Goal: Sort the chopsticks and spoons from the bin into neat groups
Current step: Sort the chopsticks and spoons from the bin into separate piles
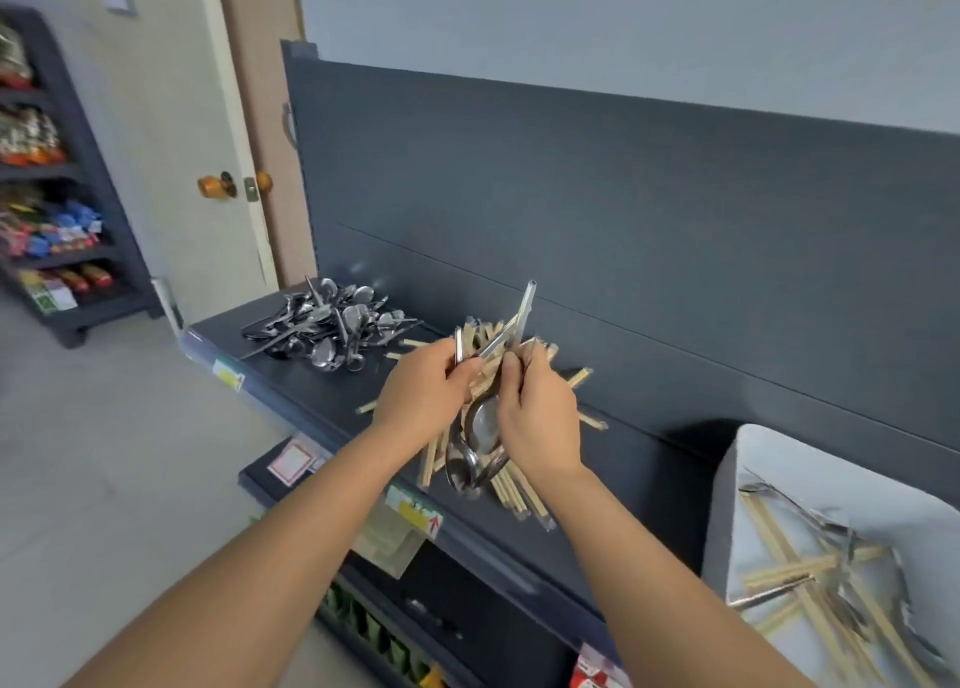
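My left hand [423, 394] and my right hand [540, 417] meet over the dark shelf top [322, 391], both gripping one mixed bunch of metal spoons [478, 443] and wooden chopsticks [511, 490]. Spoon bowls hang below my hands and handles stick up above them. Under and behind the bunch lies a loose pile of chopsticks [582, 375]. A heap of sorted spoons [332, 326] sits at the shelf's far left. The white bin [779, 479] at the right still holds chopsticks and spoons.
A dark back panel [623, 194] rises right behind the shelf top. Price labels hang on the shelf's front edge [415, 511], with lower shelves beneath. A door with an orange knob [215, 186] and a snack rack [52, 220] stand to the left.
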Available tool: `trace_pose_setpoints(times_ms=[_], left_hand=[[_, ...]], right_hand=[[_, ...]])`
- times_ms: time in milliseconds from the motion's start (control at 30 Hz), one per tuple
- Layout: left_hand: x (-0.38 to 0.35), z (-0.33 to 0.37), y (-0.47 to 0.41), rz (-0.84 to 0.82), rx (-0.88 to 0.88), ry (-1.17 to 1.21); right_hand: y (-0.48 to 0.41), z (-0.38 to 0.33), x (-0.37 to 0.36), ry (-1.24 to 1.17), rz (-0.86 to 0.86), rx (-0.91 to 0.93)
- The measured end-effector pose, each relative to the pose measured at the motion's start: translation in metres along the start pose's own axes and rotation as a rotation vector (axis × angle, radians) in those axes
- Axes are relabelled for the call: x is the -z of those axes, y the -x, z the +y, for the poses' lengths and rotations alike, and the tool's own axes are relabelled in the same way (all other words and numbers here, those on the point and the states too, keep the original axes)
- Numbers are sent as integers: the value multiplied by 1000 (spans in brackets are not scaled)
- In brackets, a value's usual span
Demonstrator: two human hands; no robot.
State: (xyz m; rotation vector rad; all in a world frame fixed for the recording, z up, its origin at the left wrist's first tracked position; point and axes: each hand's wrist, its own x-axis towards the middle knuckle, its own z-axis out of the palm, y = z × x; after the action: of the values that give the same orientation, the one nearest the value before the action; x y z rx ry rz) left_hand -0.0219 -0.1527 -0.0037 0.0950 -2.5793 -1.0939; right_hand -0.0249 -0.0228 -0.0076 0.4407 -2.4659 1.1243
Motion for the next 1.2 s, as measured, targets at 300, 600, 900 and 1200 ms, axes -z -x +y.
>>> trace_pose_setpoints(times_ms=[300, 600, 900, 1200], left_hand=[[73, -100, -44, 7, 36, -92], [99, -175, -103, -9, 115, -144], [92, -235, -203, -39, 176, -233], [85, -277, -279, -93, 166, -345]], right_hand=[[-40, -52, -113, -24, -90, 30], [-98, -59, -191, 54, -198, -72], [-190, -30, -266, -57, -244, -249], [-253, -2, -322, -239, -323, -523]])
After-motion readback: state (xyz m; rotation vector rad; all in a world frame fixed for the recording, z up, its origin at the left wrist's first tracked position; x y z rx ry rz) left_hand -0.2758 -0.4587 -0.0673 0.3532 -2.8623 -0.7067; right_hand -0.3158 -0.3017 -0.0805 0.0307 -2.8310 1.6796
